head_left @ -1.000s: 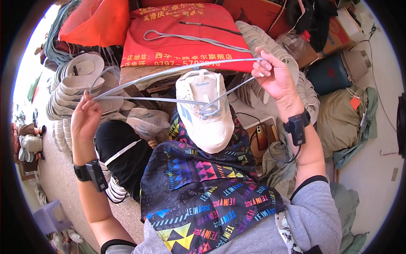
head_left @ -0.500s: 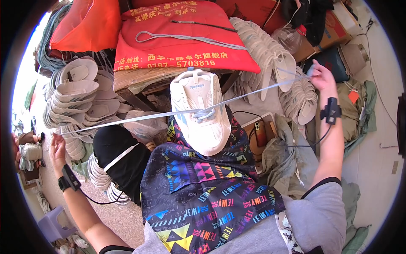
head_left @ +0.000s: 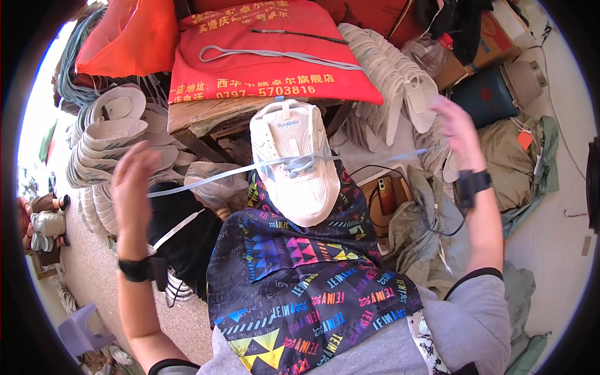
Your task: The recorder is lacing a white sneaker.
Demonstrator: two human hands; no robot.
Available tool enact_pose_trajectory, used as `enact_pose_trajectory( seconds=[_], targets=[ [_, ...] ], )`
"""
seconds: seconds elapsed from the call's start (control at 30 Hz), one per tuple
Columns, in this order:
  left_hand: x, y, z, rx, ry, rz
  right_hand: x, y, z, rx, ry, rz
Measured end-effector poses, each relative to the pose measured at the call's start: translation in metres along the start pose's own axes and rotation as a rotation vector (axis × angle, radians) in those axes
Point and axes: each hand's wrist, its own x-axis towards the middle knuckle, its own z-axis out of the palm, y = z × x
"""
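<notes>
A white lace-up shoe [head_left: 301, 178] lies toe toward me on my patterned apron, its heel against the edge of a wooden bench [head_left: 187, 119]. A pale blue-grey shoelace [head_left: 212, 179] is threaded through its upper eyelets and crosses over the tongue, stretching out to both sides. On the left the lace runs into my left hand [head_left: 134, 190], raised and closed round it, fingertips blurred. My right hand [head_left: 461, 137], also smeared by motion, is closed on the other end, which slopes up from the shoe. Both wrists wear black bands.
Stacks of white shoe uppers [head_left: 106, 147] stand left of the bench, more uppers [head_left: 381, 81] at its right. On the bench a red cloth bag [head_left: 275, 37] carries a looped grey lace [head_left: 281, 56]. A phone [head_left: 386, 195] rests right of the shoe; a purple stool [head_left: 87, 328] is lower left.
Both hands have come inward toward the shoe; the left also rose, the right dropped slightly. Shorter lengths of lace now show between shoe and hands. The shoe has barely moved.
</notes>
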Motion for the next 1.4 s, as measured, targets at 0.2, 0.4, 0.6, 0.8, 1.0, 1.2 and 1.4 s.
enact_pose_trajectory(
  seconds=[0.2, 0.4, 0.6, 0.8, 1.0, 1.2, 1.4],
  targets=[
    [-0.028, -0.027, 0.136, -0.07, -0.321, -0.142, -0.073, 0.034, 0.172, 0.025, -0.561, -0.033],
    [-0.051, -0.038, 0.162, -0.006, -0.376, -0.288, -0.09, 0.052, 0.187, -0.158, -0.616, -0.212],
    [-0.049, -0.037, 0.161, 0.092, -0.42, -0.346, -0.094, 0.033, 0.184, -0.316, -0.64, -0.163],
    [-0.037, -0.029, 0.169, 0.345, -0.396, -0.208, -0.091, 0.037, 0.183, -0.497, -0.543, -0.338],
    [-0.038, -0.014, 0.18, 0.857, -0.37, 0.455, -0.089, 0.02, 0.182, -0.565, -0.644, -0.407],
    [-0.03, 0.021, 0.176, 1.195, -0.49, 0.693, -0.083, 0.005, 0.188, -0.635, -0.747, -0.378],
    [-0.01, 0.027, 0.171, 1.132, -0.746, 0.812, -0.088, 0.005, 0.202, -0.989, -0.569, -0.891]
  ],
)
